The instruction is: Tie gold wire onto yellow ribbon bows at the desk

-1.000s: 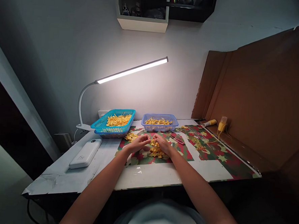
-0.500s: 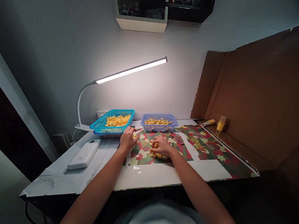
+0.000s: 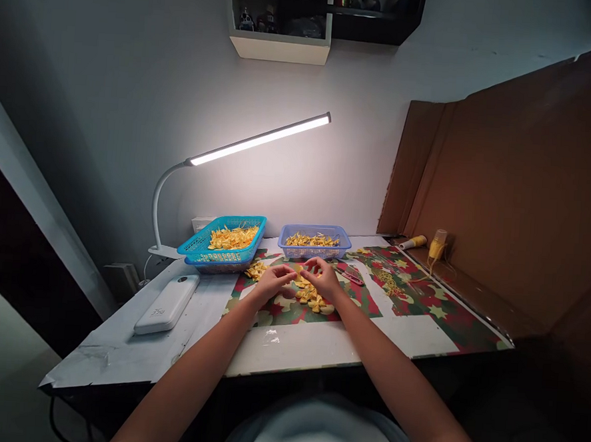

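My left hand point(image 3: 272, 283) and my right hand point(image 3: 323, 281) are close together above the camouflage-patterned sheet point(image 3: 272, 313). The left fingers are pinched, their tips pointing toward the right hand. My right thumb and forefinger curl inward in a pinch as well. Anything between the fingertips is too small to make out. Just below the right hand lies a pile of yellow ribbon bows point(image 3: 313, 300). Beyond the left hand, a second cluster of yellow bows point(image 3: 255, 270) rests beside the blue-green basket point(image 3: 213, 258).
A purple-blue basket point(image 3: 313, 251) of yellow pieces stands at the back. Pink-handled snips point(image 3: 353, 278) lie to the right, near scattered small golden bits point(image 3: 389, 283). At left are a white power bank point(image 3: 167, 304) and a lit lamp point(image 3: 260, 141). Cardboard point(image 3: 508, 180) walls the right side.
My left hand has moved right, away from the left cluster of bows, toward my right hand. The right hand has risen slightly off the central pile, uncovering more bows.
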Demonstrator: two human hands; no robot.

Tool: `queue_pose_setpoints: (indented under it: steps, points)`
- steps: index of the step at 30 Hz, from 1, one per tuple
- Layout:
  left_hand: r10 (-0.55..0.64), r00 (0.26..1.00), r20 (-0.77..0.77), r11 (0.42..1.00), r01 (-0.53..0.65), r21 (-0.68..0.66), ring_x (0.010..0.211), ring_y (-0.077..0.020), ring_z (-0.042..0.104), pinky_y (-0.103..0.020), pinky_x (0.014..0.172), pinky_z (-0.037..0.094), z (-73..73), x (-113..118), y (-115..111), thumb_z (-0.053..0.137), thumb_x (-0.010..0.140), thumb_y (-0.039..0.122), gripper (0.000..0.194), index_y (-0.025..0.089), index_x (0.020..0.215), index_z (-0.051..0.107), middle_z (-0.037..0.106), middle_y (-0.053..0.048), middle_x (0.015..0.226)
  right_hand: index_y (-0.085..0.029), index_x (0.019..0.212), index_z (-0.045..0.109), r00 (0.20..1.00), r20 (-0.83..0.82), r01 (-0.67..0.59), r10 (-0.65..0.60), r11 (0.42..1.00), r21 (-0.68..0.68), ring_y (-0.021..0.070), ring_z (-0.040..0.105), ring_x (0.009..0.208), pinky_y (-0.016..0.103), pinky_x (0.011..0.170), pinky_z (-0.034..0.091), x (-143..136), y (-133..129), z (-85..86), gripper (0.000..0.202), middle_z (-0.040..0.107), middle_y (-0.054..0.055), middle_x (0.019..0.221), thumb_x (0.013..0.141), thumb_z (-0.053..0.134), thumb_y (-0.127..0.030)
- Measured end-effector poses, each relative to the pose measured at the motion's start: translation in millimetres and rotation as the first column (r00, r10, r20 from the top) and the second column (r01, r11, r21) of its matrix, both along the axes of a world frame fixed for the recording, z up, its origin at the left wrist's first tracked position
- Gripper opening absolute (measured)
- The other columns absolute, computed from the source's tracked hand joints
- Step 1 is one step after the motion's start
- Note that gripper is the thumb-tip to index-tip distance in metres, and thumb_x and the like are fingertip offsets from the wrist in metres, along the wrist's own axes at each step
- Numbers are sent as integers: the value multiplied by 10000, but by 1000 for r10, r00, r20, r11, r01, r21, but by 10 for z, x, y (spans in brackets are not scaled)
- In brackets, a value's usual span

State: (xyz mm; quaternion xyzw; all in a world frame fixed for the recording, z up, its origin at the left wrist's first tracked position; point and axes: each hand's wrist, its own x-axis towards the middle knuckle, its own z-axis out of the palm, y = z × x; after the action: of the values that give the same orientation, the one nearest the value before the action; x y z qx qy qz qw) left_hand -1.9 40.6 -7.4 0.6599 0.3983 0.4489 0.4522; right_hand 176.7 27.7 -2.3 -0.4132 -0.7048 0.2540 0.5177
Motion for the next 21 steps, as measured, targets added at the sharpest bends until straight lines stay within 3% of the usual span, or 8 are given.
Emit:
queue_pose_setpoints:
  steps: [3, 6, 11, 17, 21]
  points:
    - [52, 993, 102, 998, -47, -53, 549, -75, 463, -214, 523, 371, 8, 8, 14, 752, 573, 470, 382, 145, 687, 587, 555, 20, 642, -195, 793, 577, 999, 21, -41, 40, 999, 30, 161, 551, 753, 289, 702, 438, -24, -17, -17, 261, 622, 10, 796, 671, 688, -397]
    - [26, 993, 116, 994, -14, -105, 517, -59, 429, -208, 502, 340, 16, 24, -5, 748, 581, 442, 361, 144, 678, 567, 526, 35, 622, -194, 742, 570, 997, 19, -78, 78, 996, 45, 151, 566, 709, 296, 713, 441, -52, -13, -36, 198, 619, -2, 732, 720, 642, -378]
    - [10, 994, 111, 996, 0, -85, 601, -86, 508, -203, 534, 356, 55, 23, -35, 740, 590, 396, 365, 164, 792, 544, 559, 29, 691, -186, 728, 576, 996, -44, -82, 82, 997, 11, 147, 570, 691, 296, 704, 438, -55, 5, -33, 155, 622, 2, 715, 739, 598, -339]
    - [3, 1000, 11, 988, -5, 154, 688, -123, 559, -224, 590, 403, 38, -11, 1, 662, 700, 432, 347, 176, 885, 519, 593, 5, 730, -186, 783, 591, 996, 7, -94, 94, 995, -24, 150, 582, 703, 299, 710, 429, -20, 9, -22, 120, 629, -1, 727, 756, 580, -302]
    - [43, 988, -150, 959, 1, 282, 667, -123, 555, -217, 560, 391, 15, -34, 10, 637, 740, 385, 248, 164, 820, 556, 596, -5, 718, -209, 920, 583, 986, 160, -58, 37, 989, 133, 170, 563, 786, 312, 755, 417, 5, -14, -32, 145, 632, 10, 811, 775, 569, -215]
